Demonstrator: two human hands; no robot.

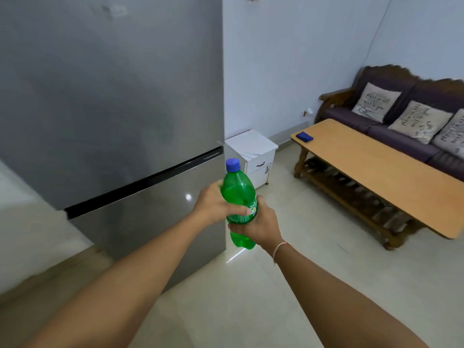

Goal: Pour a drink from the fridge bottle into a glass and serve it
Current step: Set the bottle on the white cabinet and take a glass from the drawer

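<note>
Out in front of the closed grey fridge [110, 116], from the head camera, both arms reach forward and meet on a green bottle [239, 192] with a blue cap [232, 165], cap on and pointing up. The bottle stands close to upright in mid-air, just off the fridge's right front corner, over the pale tiled floor [313, 285].

Left hand [216, 205] wraps the bottle's upper body from the left side, thumb lying across the label. Right hand [258, 226] grasps it lower down from the right, fingers curled round under the label, so the two grips sit one above the other and touch. A thin thread band [280, 248] circles the right wrist. The bottle's rounded base shows below the right hand, clear of any surface.

Past the bottle, a small white cabinet [253, 156] stands against the wall just beside the fridge. Off to the right, a long wooden coffee table [376, 172] with a slatted lower shelf carries a dark blue object [304, 136] near its far corner. Behind the table sits a dark sofa [364, 116] with a carved wooden frame and three pale printed cushions [376, 101]. A thin cable runs down the light wall above it.
</note>
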